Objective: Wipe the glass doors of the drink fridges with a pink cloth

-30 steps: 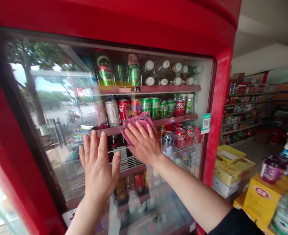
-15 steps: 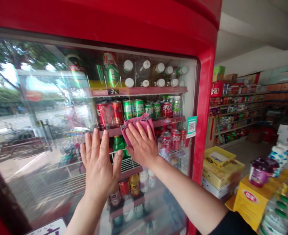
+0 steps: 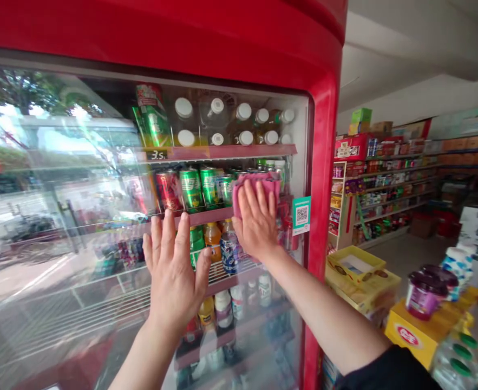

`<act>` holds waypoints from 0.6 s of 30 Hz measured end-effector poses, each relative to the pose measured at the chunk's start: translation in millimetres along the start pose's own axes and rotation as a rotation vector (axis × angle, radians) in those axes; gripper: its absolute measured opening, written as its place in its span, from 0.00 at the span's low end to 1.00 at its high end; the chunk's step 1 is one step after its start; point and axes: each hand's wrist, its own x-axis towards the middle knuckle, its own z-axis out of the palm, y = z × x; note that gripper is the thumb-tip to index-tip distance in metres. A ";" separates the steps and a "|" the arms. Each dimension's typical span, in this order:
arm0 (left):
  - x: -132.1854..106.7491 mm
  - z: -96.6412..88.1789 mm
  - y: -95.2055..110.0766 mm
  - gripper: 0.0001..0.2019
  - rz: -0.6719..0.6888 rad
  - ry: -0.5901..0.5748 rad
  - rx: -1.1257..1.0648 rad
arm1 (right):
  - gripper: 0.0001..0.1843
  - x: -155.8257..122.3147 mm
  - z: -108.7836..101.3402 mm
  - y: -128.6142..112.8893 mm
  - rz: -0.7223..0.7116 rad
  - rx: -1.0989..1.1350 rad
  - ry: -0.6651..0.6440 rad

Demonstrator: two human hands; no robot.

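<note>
A red drinks fridge [image 3: 328, 162] has a glass door [image 3: 80, 216] that reflects the street. My left hand [image 3: 176, 271] lies flat on the glass with fingers spread, holding nothing. My right hand [image 3: 257, 219] presses a pink cloth [image 3: 259, 187] flat against the glass near the door's right side, its fingers stretched over the cloth. Behind the glass stand green and red cans [image 3: 194, 187] on a shelf, white-capped bottles [image 3: 242, 124] above and more bottles below.
A QR sticker [image 3: 301, 215] sits on the glass by the right frame. To the right are yellow cartons [image 3: 360, 276], a purple tub [image 3: 423, 287], green-capped water bottles [image 3: 460, 357] and shop shelves [image 3: 385, 184] along the far wall.
My right hand has slid the pink cloth to the right and slightly up across the glass. The view has swung left, and my left hand stays flat on the door.
</note>
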 end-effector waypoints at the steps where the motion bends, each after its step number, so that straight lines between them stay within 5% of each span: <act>1: 1.6 2.8 3.4 0.42 0.004 0.002 -0.002 | 0.41 -8.7 -2.2 6.7 -0.146 -0.003 -0.050; 4: 4.5 11.5 12.1 0.43 0.021 0.012 -0.005 | 0.35 -40.4 -10.2 40.3 -0.391 -0.032 -0.156; 10: 5.6 24.1 25.7 0.42 0.061 -0.008 0.003 | 0.31 -97.3 -29.6 125.1 -0.582 -0.074 -0.328; 14: 7.9 32.0 34.7 0.41 0.077 0.009 -0.014 | 0.30 -105.8 -29.3 141.8 -0.405 -0.113 -0.265; 18: 12.9 43.2 47.1 0.41 0.097 0.016 -0.036 | 0.41 -54.6 -14.4 119.0 -0.018 -0.071 -0.056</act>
